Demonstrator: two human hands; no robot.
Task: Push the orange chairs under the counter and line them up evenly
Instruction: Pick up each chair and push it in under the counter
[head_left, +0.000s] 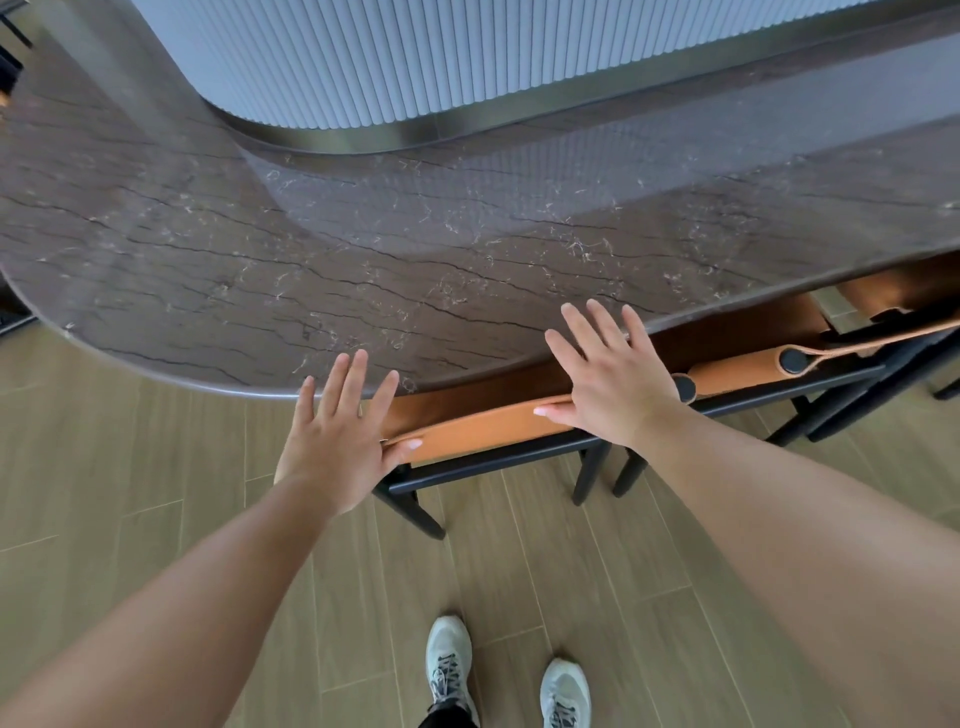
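Near orange chair (483, 426) sits with its seat already under the counter (363, 249); its leather backrest band runs left-right just below the counter edge, with the right end farther in, so the long axis is skewed relative to the view but roughly follows the rim. Left hand (337, 436) at the band's left end, fingers straight and spread, thumb lying along the leather; nothing gripped. Right hand (608, 384) near the band's right end, fingers likewise straight and splayed over the counter edge, thumb resting on the band's top edge. Both hands are behind the backrest, so the chair lies directly ahead of the palms, push direction toward the counter. A second orange chair (810, 358) stands just beside it on the right, also tucked in. Judgement: remaining travel looks small; evening the two backrests probably depends on the left end, and the left hand is placed for that.
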